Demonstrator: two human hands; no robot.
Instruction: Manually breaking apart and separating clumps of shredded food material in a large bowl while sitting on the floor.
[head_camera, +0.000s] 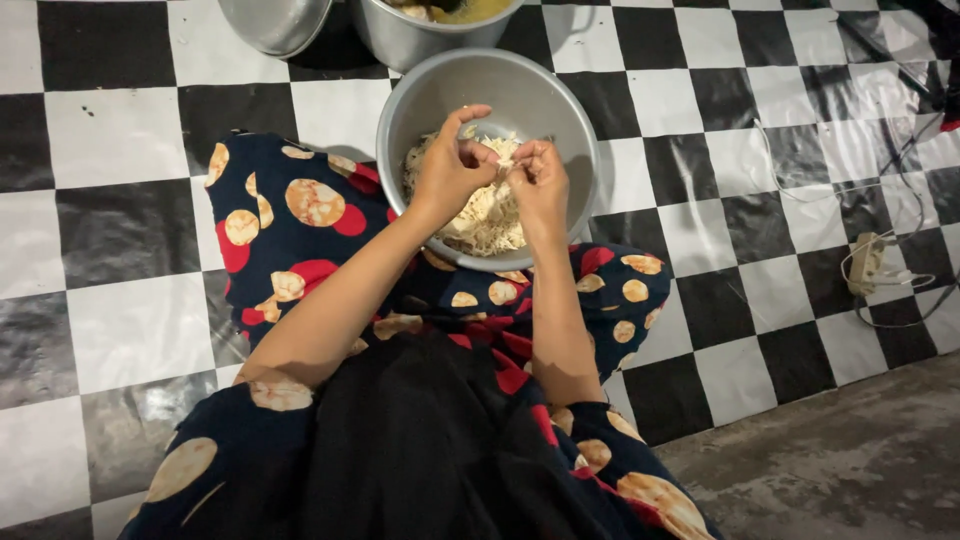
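Observation:
A round metal bowl (560, 110) rests on my lap and holds a heap of pale shredded food (487, 215). Both hands hover over it, close together. My left hand (450, 165) and my right hand (537, 170) pinch the same small pale piece of food (503, 157) between their fingertips, above the heap. My forearms reach forward from a dark patterned garment (300, 215) with red and tan circles.
Two more metal pots stand at the top: one (275, 22) at the left, one (420, 35) with yellowish liquid. The floor is a black and white chequered mat (120, 230). A white cable and plug strip (868, 262) lie right. Bare concrete (850, 460) is bottom right.

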